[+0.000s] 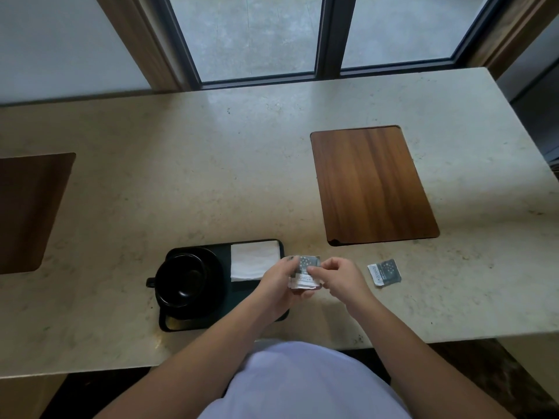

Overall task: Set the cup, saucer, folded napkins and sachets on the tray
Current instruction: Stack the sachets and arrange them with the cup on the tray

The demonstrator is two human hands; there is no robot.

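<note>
Both hands, left hand (279,278) and right hand (338,275), pinch a stack of sachets (304,272) just off the black tray (242,290) at its 3 o'clock edge, with a loose sachet (384,272) lying further toward 3 o'clock.

— Where does the tray (193,323) sit?
— Near the front edge of the stone counter (211,164): a black rectangular tray with a low rim.
— And the cup (178,281)?
— Black, upright on a black saucer (211,261), filling the tray's left half, its handle pointing left past the saucer's edge.
— The napkins?
— A white folded napkin (252,261) lies flat in the tray's far right corner.
— The sachets?
— A small bunch of sachets (304,272), grey and white with print, is held above the tray's right edge. One more sachet (384,272) lies flat on the counter, well right of the tray, slightly skewed.
</note>
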